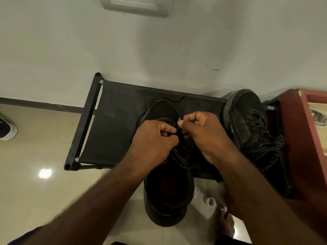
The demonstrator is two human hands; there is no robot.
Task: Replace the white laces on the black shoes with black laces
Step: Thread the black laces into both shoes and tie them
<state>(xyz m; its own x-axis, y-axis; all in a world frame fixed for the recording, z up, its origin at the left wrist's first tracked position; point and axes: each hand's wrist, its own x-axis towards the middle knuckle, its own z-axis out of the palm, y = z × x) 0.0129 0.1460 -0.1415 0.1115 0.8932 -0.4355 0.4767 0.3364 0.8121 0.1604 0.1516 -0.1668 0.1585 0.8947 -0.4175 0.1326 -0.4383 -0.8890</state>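
Note:
A black shoe lies on the black fabric shelf, its heel overhanging the front edge toward me. A black speckled lace runs through its eyelets, with loose ends trailing past the toe. My left hand has its fingers curled over the eyelets in the middle of the shoe, gripping lace there. My right hand pinches the lace between thumb and forefinger just above the tongue. A second black shoe, laced in black, stands at the shelf's right end. A white lace lies on the floor.
The shelf stands against a pale wall on a beige tiled floor. A dark red wooden piece of furniture is at the right. Another shoe with a white sole shows at the left edge. My bare foot is below the shelf.

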